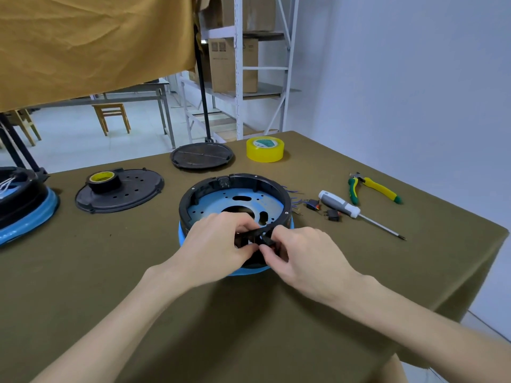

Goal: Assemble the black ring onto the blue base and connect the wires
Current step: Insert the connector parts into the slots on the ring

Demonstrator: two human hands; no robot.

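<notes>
Table (83, 272): olive cloth, everything rests on it.
Blue base (249, 270): mid-table, near the front edge.
Black ring (276, 189): seated on the base.
Left hand (218, 244): fingers curled, gripping the ring's near rim.
Right hand (309, 252): fingertips pinching a small black part at that rim.
Wires (294, 193): poking out at the ring's right side.

Ring (235, 186) on base (249, 270), table (387, 272) centre — screwdriver (348, 208), pliers (373, 189) right.
</notes>
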